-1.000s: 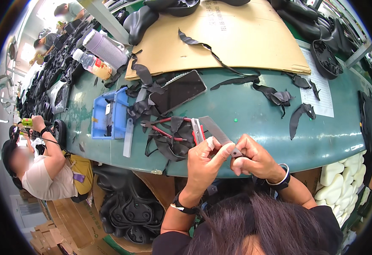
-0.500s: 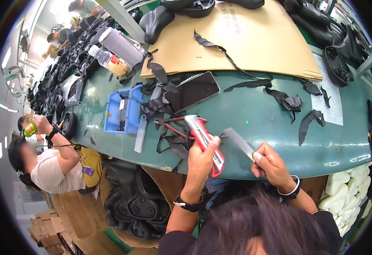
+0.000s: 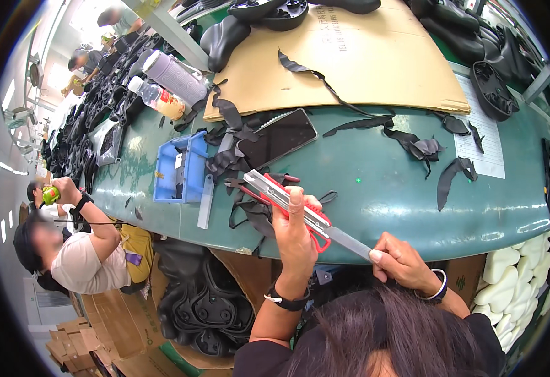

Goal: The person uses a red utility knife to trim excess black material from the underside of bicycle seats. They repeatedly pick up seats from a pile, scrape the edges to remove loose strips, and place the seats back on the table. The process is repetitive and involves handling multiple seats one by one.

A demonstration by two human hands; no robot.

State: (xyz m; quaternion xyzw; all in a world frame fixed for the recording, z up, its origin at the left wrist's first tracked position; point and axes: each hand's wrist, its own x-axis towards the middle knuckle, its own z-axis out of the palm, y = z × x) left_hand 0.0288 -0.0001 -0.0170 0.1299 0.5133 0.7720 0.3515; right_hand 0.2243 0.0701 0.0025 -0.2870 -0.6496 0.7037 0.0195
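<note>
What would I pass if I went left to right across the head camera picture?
Yellow bag, blue bin, black phone, grey blade, rounded white pieces.

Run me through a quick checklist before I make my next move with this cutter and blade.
1. Left hand holding the cutter: ok.
2. Right hand gripping the blade by one end: ok.
3. Blade roughly in line with cutter: ok.
4. Blade fully seated: cannot tell.
5. Sharp edge facing away from right hand: cannot tell.
6. Bench clear near cutter: not ok, pliers and black scraps there.
</note>
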